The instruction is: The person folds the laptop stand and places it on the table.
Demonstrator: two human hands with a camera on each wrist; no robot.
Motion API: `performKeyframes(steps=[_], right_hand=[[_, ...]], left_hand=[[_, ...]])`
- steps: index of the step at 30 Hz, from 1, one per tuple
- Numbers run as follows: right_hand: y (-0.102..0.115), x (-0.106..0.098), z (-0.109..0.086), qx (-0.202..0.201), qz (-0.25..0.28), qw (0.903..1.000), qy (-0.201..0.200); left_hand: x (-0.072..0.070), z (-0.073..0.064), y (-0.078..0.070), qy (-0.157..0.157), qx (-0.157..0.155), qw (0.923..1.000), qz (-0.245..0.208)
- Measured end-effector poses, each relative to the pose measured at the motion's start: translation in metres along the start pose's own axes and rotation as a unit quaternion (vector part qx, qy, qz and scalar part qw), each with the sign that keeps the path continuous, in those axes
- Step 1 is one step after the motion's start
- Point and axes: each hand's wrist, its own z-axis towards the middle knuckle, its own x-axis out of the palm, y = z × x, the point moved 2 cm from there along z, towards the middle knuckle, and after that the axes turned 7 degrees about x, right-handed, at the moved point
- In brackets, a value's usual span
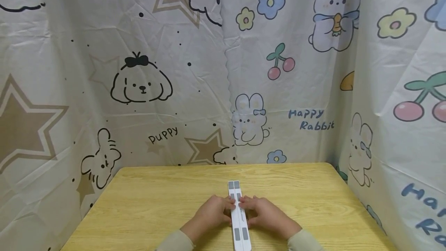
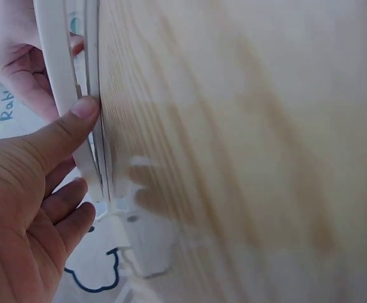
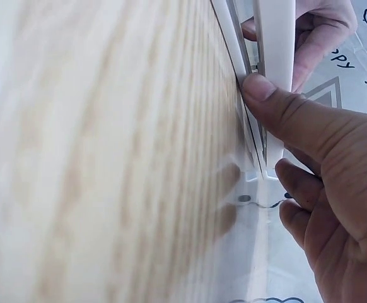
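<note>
A folded white laptop stand (image 1: pixel 238 220) with grey pads lies lengthwise on the table, pointing away from me. Its two long bars sit side by side. My left hand (image 1: pixel 213 211) grips its left edge and my right hand (image 1: pixel 266 213) grips the right edge, almost opposite each other. In the left wrist view the left thumb (image 2: pixel 84 107) presses at the gap between the upper and lower layers of the stand (image 2: pixel 60 63). Likewise, in the right wrist view, the right thumb (image 3: pixel 259 87) sits at the slit in the stand's side (image 3: pixel 275 76). Some fingertips are hidden behind the stand.
The light wood-grain table (image 1: pixel 156 200) runs back to a printed curtain (image 1: pixel 202 88) with puppies, rabbits and stars. More curtain (image 1: pixel 393 138) hangs along the right side, and it also covers the left side.
</note>
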Motion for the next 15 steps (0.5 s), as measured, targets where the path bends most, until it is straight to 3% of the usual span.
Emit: performKeyframes(steps=[5,15], right_hand=[[-0.0029,0.0039,0.0008,-0.005,-0.026,0.9996,-0.001],[-0.0009,0.0048,0.0012,0.009,-0.052,0.9985,0.011]], left_hand=[[0.0037,-0.0001,0.0022,0.000,-0.010,0.9999,-0.009],[0.0022,-0.0015,-0.0015,0.016,0.005,0.9989,0.044]])
